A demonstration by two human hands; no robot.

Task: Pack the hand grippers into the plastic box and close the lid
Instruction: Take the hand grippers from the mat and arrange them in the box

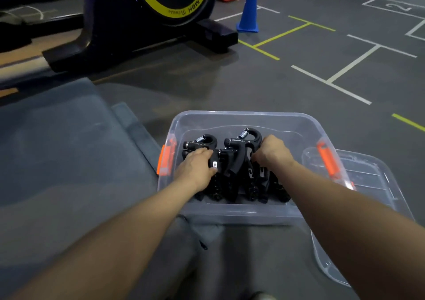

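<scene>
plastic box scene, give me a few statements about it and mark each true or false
1. Both hands, left hand and right hand, are inside the plastic box on the hand grippers. True.
2. The lid is closed on the box. False: it lies off the box, at its right side.
3. The box latches are orange. True.
4. The cone on the floor is red. False: it is blue.
5. The box is empty. False: it holds several black grippers.
</scene>
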